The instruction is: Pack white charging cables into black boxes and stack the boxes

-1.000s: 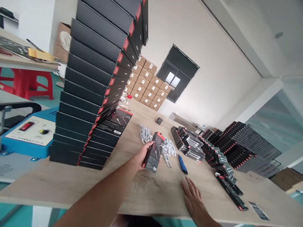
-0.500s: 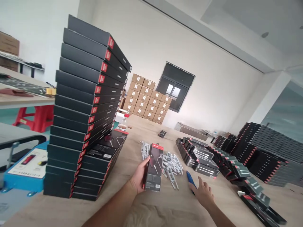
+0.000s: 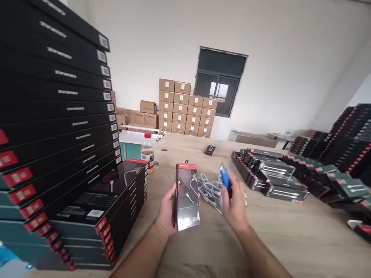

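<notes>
My left hand (image 3: pixel 167 210) grips a slim black and red cable box (image 3: pixel 187 195) by its left side, its printed face towards me. To the right of it, my right hand (image 3: pixel 236 204) is closed round a blue tool (image 3: pixel 225 177) that looks like a cutter, its tip pointing up and slightly blurred. Between the hands and a little beyond them, a tangled bunch of grey-white cables (image 3: pixel 210 190) lies on the wooden table (image 3: pixel 191 249), partly hidden behind the box and my right hand.
A tall stack of black boxes (image 3: pixel 58 112) rises at the left, beside a lower stack (image 3: pixel 107 193). A red-capped jar (image 3: pixel 147 152) stands behind it. Rows of small boxes (image 3: pixel 275 175) lie on the right. Cartons (image 3: pixel 181 108) are piled beyond the table.
My right hand has picked up the blue tool from the table and raised it. The camera view has turned and come closer to the left stack; my left hand still holds the cable box.
</notes>
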A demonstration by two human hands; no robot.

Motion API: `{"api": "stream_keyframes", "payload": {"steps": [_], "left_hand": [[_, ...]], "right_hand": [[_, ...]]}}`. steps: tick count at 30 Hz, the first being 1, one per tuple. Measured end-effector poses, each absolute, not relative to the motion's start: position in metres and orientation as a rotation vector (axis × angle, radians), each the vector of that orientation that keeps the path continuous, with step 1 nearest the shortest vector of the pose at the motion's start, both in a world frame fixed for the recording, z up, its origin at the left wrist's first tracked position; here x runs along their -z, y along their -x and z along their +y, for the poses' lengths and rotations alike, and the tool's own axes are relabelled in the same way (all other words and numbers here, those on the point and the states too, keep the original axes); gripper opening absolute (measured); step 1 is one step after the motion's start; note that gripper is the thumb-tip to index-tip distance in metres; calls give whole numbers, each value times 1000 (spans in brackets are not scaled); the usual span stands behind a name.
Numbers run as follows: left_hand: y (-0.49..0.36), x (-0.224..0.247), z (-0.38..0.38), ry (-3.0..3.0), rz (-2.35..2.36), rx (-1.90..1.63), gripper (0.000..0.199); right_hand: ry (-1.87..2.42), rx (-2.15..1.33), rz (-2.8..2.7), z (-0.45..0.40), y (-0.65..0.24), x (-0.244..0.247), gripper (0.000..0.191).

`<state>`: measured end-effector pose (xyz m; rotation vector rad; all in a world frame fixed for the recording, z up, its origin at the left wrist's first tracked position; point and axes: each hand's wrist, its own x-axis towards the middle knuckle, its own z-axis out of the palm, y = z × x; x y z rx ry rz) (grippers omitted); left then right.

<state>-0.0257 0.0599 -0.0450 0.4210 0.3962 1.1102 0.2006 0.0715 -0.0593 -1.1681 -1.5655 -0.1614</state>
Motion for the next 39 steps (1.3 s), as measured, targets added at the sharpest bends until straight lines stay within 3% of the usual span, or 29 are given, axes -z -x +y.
{"api": "stream_keyframes", "payload": {"steps": [6,26,39], "left_hand": [[29,27,55,-368,510,-1254,42],[33,30,50,-513,444,-1230,55],[28,32,52,-484,369,-1245,47]], "right_hand": [[997,-87,-1965,25,-173,67,39],[949,-77,-2057,22,-173,64,31],[941,-103,-2059,20,-173,64,31]]}}
